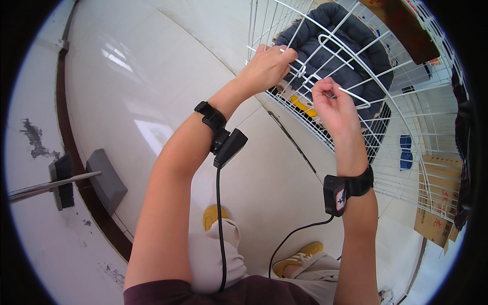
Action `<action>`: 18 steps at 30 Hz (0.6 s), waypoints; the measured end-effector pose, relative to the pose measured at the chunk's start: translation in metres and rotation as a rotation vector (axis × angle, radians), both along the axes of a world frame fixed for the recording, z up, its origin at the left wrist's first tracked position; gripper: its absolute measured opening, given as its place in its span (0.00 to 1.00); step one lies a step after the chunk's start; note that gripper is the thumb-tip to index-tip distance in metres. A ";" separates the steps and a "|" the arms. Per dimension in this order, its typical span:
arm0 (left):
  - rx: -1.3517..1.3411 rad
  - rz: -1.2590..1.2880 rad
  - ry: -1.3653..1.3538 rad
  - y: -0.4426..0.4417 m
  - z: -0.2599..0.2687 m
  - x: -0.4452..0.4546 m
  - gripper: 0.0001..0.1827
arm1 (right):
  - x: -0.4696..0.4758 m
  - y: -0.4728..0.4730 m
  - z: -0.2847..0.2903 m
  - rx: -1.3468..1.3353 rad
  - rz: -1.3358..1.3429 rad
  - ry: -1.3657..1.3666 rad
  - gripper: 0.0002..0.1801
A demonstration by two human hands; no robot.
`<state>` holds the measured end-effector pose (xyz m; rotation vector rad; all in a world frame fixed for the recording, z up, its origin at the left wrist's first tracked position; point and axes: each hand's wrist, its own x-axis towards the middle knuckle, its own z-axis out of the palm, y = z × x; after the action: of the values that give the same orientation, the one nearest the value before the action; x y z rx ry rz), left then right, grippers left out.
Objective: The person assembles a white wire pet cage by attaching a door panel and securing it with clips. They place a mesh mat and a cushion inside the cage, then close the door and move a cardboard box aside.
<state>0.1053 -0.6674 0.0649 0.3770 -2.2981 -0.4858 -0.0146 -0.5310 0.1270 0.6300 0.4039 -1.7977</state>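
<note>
A white wire pet cage (404, 110) stands before me, with a dark grey plush pet bed (343, 49) inside it. My left hand (267, 68) grips a white wire bar at the cage's near upper edge. Beside it, a small wire hook (302, 71) loops around a bar. Farther right, my right hand (333, 101) has its fingers curled on a white wire rod (354, 96), which sticks out past the fingers and bends at its end. The fingertips partly hide where this rod meets the cage. A yellow bone-shaped print (303, 106) shows below the bed.
A thin dark stick (291, 141) lies on the tiled floor (160, 76) close to the cage. On the left, a grey dustpan (106, 181) and a brush (63, 183) are by the wall. A cardboard box (438, 202) and a blue object (406, 152) are at right. Black cables (219, 228) trail from my wrist devices.
</note>
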 end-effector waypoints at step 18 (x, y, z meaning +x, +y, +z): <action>0.036 -0.008 -0.061 -0.002 0.002 -0.002 0.09 | 0.030 0.023 -0.007 -0.044 0.033 0.072 0.08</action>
<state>0.1030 -0.6693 0.0670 0.4058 -2.3527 -0.5270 0.0151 -0.5080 0.1203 0.5260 0.4199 -1.7973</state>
